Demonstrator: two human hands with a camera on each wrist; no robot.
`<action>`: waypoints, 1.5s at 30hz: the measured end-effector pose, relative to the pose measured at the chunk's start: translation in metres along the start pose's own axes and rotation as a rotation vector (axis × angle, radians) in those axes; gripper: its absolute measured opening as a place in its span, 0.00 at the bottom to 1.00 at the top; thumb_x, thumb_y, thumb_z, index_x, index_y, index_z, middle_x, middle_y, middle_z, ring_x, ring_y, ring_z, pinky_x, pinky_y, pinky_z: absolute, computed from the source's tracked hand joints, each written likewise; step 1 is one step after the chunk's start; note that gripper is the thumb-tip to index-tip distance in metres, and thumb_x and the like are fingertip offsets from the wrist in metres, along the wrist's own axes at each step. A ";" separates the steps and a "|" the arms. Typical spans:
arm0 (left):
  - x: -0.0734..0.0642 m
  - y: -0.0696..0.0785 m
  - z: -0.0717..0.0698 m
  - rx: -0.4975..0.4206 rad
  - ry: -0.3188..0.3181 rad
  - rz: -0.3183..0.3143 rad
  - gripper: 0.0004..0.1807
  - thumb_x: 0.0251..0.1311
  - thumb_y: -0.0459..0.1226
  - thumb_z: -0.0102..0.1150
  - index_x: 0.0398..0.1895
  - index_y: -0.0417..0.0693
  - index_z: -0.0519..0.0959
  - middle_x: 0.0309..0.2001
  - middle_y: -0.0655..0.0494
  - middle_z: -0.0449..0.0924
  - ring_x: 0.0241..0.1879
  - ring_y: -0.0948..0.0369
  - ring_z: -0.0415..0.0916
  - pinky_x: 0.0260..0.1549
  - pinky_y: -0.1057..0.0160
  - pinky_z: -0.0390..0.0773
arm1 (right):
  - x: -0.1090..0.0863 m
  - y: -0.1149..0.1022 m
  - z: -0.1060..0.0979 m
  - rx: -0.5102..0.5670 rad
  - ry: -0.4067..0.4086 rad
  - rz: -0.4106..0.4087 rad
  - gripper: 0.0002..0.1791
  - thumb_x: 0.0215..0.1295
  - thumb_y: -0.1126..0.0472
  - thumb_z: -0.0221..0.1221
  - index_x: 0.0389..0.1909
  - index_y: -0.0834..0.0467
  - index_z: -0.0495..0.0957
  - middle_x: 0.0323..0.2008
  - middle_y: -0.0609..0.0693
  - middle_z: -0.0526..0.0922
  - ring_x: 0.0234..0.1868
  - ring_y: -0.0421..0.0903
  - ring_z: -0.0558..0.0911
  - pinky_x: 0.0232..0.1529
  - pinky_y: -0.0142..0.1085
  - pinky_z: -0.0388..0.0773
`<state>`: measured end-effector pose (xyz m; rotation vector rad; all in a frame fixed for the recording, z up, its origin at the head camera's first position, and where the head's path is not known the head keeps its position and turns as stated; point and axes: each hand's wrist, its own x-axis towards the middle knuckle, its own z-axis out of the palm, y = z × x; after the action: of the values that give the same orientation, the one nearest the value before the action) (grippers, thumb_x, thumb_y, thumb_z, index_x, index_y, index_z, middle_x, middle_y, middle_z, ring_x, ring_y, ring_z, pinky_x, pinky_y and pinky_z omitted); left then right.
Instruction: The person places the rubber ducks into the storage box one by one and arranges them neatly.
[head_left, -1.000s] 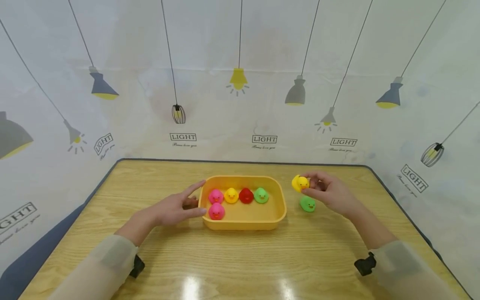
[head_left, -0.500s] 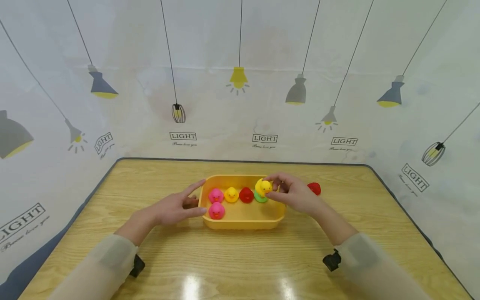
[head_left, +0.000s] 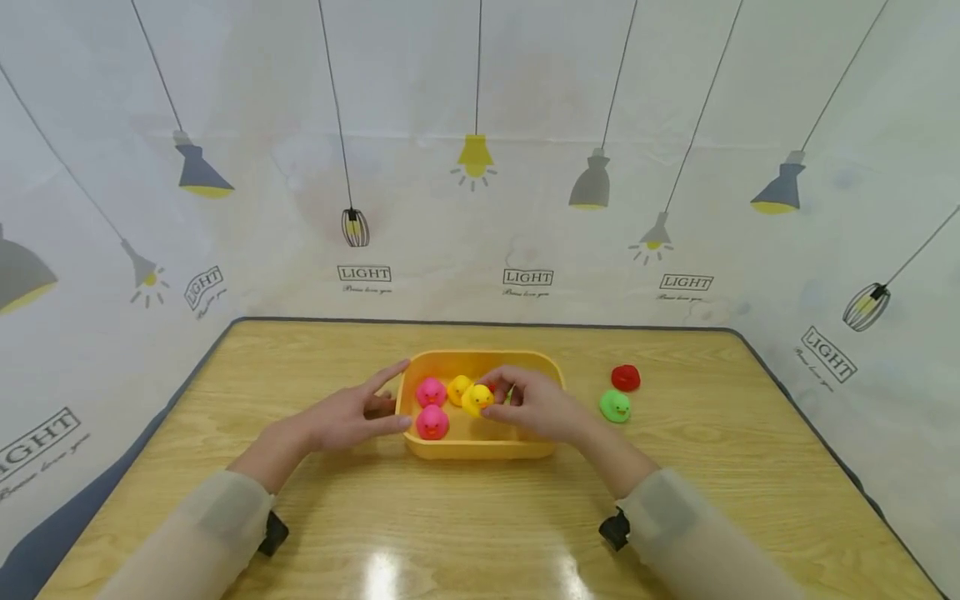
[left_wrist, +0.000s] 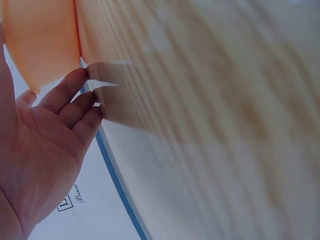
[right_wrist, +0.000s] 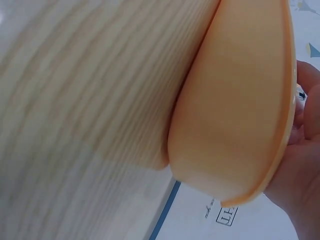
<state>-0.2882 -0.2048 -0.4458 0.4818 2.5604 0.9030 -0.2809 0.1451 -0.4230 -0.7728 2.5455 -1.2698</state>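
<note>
R hand [head_left: 536,406] pinches yellow duck [head_left: 476,401] over tray [head_left: 480,451]; prob. light, squishy, slick; best held round body; L hand [head_left: 341,419], thumb & forefinger spread, at tray's L end.

Wood-grain table [head_left: 480,517] bears yellow-orange tray [head_left: 480,451]; red duck [head_left: 626,377]; green duck [head_left: 616,407].

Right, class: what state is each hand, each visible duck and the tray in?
Tray: upright on table
Left hand: touching tray's left end
Right hand: pinching front yellow duck
Front yellow duck: held
Rear yellow duck: partly hidden in tray
Pink ducks: upright in tray
Inner red duck: mostly hidden
Outer red duck: on table
Green duck: upright on table
</note>
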 end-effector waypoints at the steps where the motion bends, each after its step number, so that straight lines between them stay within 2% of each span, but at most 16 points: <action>1: 0.000 0.000 0.001 -0.002 -0.002 -0.003 0.52 0.70 0.70 0.61 0.88 0.89 0.41 0.80 0.40 0.72 0.81 0.38 0.67 0.79 0.26 0.61 | 0.001 -0.002 0.003 0.004 -0.002 0.007 0.17 0.73 0.59 0.72 0.59 0.56 0.84 0.39 0.49 0.82 0.34 0.44 0.75 0.34 0.29 0.73; 11: 0.000 0.003 0.003 -0.005 -0.001 -0.025 0.52 0.68 0.72 0.61 0.88 0.90 0.42 0.80 0.41 0.72 0.81 0.38 0.68 0.78 0.26 0.62 | 0.005 -0.001 0.019 -0.008 -0.039 0.102 0.17 0.74 0.56 0.72 0.60 0.51 0.83 0.39 0.47 0.82 0.36 0.45 0.77 0.34 0.31 0.74; 18: -0.002 0.006 0.002 0.011 0.003 0.002 0.53 0.70 0.72 0.60 0.90 0.85 0.41 0.79 0.39 0.73 0.80 0.37 0.69 0.78 0.27 0.64 | 0.008 0.003 0.020 -0.048 -0.064 0.116 0.15 0.73 0.55 0.73 0.55 0.51 0.84 0.38 0.47 0.82 0.36 0.45 0.77 0.36 0.32 0.74; 26: -0.004 0.004 0.001 0.006 0.002 0.013 0.53 0.69 0.72 0.60 0.89 0.86 0.41 0.79 0.39 0.73 0.80 0.37 0.69 0.78 0.27 0.64 | 0.011 -0.001 0.020 -0.055 -0.101 0.195 0.15 0.71 0.57 0.74 0.55 0.52 0.85 0.36 0.48 0.81 0.37 0.46 0.78 0.39 0.34 0.76; 33: -0.003 0.005 0.000 0.011 0.006 0.017 0.53 0.69 0.72 0.60 0.89 0.86 0.41 0.79 0.38 0.73 0.80 0.37 0.69 0.78 0.26 0.63 | 0.013 -0.001 0.021 -0.024 -0.107 0.229 0.14 0.71 0.62 0.74 0.54 0.54 0.84 0.35 0.49 0.82 0.35 0.45 0.78 0.38 0.33 0.76; 45: -0.003 0.004 0.000 0.011 0.004 0.030 0.54 0.70 0.71 0.61 0.90 0.83 0.41 0.79 0.38 0.73 0.81 0.37 0.69 0.78 0.27 0.63 | 0.013 -0.001 0.022 -0.041 -0.120 0.256 0.14 0.74 0.58 0.72 0.57 0.52 0.84 0.39 0.49 0.84 0.37 0.46 0.81 0.40 0.34 0.80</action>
<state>-0.2849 -0.2031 -0.4425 0.5237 2.5697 0.9019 -0.2825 0.1222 -0.4350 -0.4928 2.4841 -1.0614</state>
